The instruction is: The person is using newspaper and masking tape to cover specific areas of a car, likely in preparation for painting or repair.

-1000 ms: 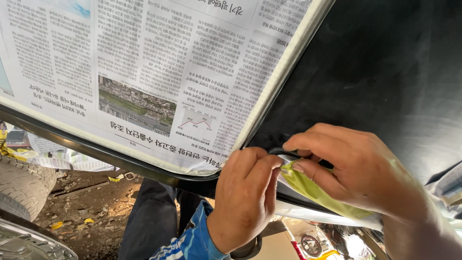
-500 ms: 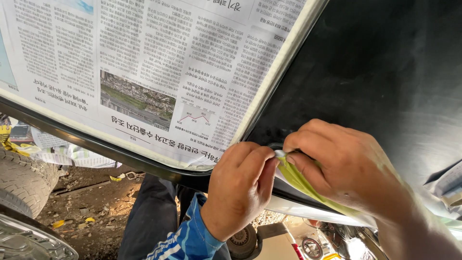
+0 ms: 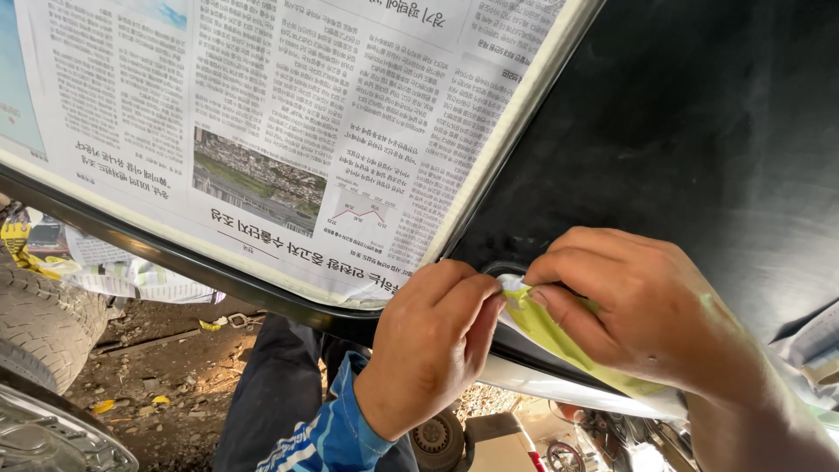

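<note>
A sheet of newspaper edged with pale masking tape covers the left part of a black car panel. My left hand, in a blue striped sleeve, presses its fingertips on the panel's lower edge beside the paper's corner. My right hand pinches a yellow-green strip of tape that runs along the same edge, its white end between both hands' fingertips.
A tyre stands at the lower left on dirt ground with scraps of paper. My dark trouser leg is below the panel. Small wheels and metal parts lie under the right side.
Both hands have stayed at the panel's edge; the right fingers shifted slightly left along the yellow-green strip toward the left hand. The view moved a little.
</note>
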